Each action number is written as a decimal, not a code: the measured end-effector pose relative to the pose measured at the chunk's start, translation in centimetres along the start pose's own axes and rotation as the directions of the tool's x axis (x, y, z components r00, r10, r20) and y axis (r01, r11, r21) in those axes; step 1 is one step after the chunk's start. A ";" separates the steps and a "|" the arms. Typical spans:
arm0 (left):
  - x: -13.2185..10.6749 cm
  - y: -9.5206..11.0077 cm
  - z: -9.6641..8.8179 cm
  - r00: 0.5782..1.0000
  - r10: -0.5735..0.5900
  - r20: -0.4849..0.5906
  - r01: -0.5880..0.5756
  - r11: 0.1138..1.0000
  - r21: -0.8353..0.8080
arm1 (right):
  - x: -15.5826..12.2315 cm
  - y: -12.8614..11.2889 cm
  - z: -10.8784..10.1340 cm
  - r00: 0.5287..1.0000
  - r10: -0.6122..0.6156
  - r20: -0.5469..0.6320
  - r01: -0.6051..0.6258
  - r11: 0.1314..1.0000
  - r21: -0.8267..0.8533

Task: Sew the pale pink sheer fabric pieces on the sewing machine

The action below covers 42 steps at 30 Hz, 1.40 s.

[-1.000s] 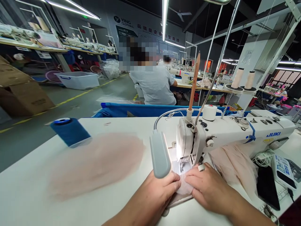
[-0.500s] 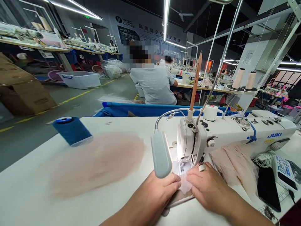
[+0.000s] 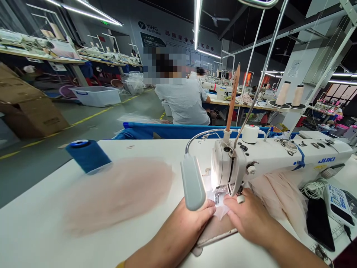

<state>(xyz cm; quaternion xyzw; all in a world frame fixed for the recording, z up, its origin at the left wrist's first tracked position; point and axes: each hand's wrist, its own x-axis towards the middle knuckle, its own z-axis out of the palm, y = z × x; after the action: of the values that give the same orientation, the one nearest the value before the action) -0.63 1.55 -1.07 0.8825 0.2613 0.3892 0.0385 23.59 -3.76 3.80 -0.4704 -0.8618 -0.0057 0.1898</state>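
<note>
My left hand (image 3: pixel 192 221) and my right hand (image 3: pixel 247 219) press down a small pale pink fabric piece (image 3: pixel 217 227) in front of the presser foot (image 3: pixel 220 193) of a white JUKI sewing machine (image 3: pixel 279 158). Both hands have their fingers bunched together on the cloth, fingertips nearly meeting just before the needle. The grey head of the machine's lamp (image 3: pixel 192 182) hangs above my left hand. More pink fabric (image 3: pixel 279 197) is bunched under the machine arm, to the right of my right hand.
A sheer pink fabric layer (image 3: pixel 117 193) and a blue thread cone (image 3: pixel 87 154) lie on the white table (image 3: pixel 33 230) at left. A black phone (image 3: pixel 319 223) and control panel (image 3: pixel 338 201) sit at right. A person in a grey shirt (image 3: pixel 184 100) sits ahead behind a blue bin (image 3: pixel 167 131).
Both hands have slid forward toward the presser foot, feeding the pink piece further under it. The view has shifted slightly.
</note>
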 end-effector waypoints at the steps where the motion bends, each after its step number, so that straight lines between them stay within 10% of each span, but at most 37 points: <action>1: -0.2 -0.1 0.2 1.000 -0.017 -0.019 0.017 1.000 0.002 | 0.0 0.1 0.1 1.000 0.010 -0.012 -0.010 1.000 -0.005; 19: -0.5 -1.9 -1.2 0.987 -0.085 0.137 0.049 0.968 0.246 | 0.4 0.4 -0.4 0.995 0.062 -0.078 -0.055 0.995 0.082; 26: 0.6 2.1 -3.2 0.988 -0.013 0.154 -0.009 0.991 0.135 | -0.6 -0.2 -0.1 0.965 -0.169 -0.200 0.195 0.973 0.119; 31: 2.1 4.0 -5.8 0.909 -0.036 0.415 0.088 0.990 -0.108 | -0.3 -0.9 -0.4 0.975 -0.221 0.004 0.218 0.965 0.145; 42: 1.1 1.7 -3.0 0.988 0.045 0.145 -0.024 0.989 -0.143 | -0.7 0.0 0.2 0.992 -0.105 0.072 0.101 0.993 0.064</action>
<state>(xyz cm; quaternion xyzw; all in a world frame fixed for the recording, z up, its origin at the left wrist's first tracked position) -1.44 0.17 2.21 0.9085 0.2141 0.3406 0.1131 23.83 -4.29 3.38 -0.4193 -0.8912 0.0280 0.1708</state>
